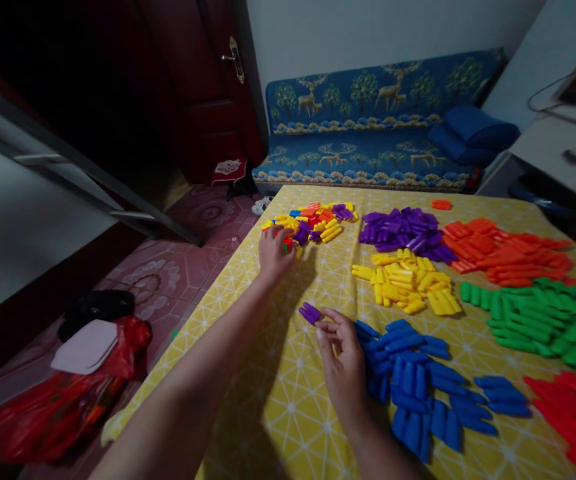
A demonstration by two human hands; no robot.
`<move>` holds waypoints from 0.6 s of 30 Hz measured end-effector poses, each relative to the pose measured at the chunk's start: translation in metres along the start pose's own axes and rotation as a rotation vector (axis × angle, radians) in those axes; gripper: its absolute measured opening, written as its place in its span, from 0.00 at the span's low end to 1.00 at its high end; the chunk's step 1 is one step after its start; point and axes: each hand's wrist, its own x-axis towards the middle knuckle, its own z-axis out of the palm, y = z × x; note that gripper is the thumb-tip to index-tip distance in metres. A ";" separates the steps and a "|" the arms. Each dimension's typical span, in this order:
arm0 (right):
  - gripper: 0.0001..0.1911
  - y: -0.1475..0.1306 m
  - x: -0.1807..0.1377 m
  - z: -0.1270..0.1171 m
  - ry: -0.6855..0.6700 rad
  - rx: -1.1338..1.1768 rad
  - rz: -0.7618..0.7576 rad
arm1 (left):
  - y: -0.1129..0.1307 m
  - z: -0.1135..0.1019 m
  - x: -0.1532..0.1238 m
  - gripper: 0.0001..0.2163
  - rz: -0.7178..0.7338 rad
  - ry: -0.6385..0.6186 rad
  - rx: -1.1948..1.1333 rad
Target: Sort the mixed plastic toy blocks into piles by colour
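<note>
At 11 o'clock on the bench (pixel 278 393), left hand (pixel 274 253) sits on the near edge of the mixed pile (pixel 318 223), which holds yellow, orange, purple and red pieces. Fingers curled down onto the pieces; can't tell if they pinch 1, the hand hides the tips.

Right hand (pixel 343 363) is near bench centre, palm turned inward, fingers (pixel 324 333) loosely bent and slightly apart. Single purple piece (pixel 311 312) lies on the yellow cloth at the hand's 11 o'clock, right at the fingertips. Touching or just short of it, can't tell; not lifted.

6 sorted piles on the bench:
- blue pile (pixel 418 383) just beside the right hand, at its 3 o'clock
- yellow pile (pixel 411 283) at 1 o'clock from that hand
- purple pile (pixel 403 233) beyond the yellow, at 12 o'clock
- orange pile (pixel 503 252) at 2 o'clock
- green pile (pixel 543 320) at 3 o'clock
- red pile (pixel 575 410) at 4 o'clock, bench edge

Blue sofa (pixel 368 127) behind the bench. Red bag (pixel 58 400) on the floor at 8 o'clock.
</note>
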 end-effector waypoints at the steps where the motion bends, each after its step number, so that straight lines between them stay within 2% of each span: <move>1: 0.16 -0.001 -0.001 0.000 -0.001 -0.010 -0.004 | -0.005 0.003 0.012 0.15 0.004 -0.017 0.056; 5: 0.15 -0.005 -0.003 -0.002 0.016 -0.070 -0.054 | -0.022 0.017 0.049 0.21 0.025 -0.139 0.186; 7: 0.18 -0.010 -0.003 -0.005 0.000 -0.150 -0.157 | -0.028 0.024 0.058 0.23 0.019 -0.248 0.188; 9: 0.22 -0.015 -0.001 -0.007 -0.085 -0.298 -0.297 | -0.032 0.028 0.062 0.24 0.022 -0.325 0.169; 11: 0.25 -0.017 0.001 -0.005 -0.197 -0.474 -0.395 | -0.035 0.030 0.059 0.23 0.048 -0.335 0.149; 13: 0.28 -0.016 0.004 -0.001 -0.255 -0.599 -0.420 | -0.036 0.028 0.052 0.21 0.082 -0.318 0.129; 16: 0.31 -0.008 0.006 0.006 -0.264 -0.683 -0.400 | -0.034 0.019 0.037 0.20 0.146 -0.320 0.049; 18: 0.27 -0.004 0.006 0.007 -0.237 -0.714 -0.367 | -0.030 0.008 0.025 0.21 0.198 -0.339 -0.018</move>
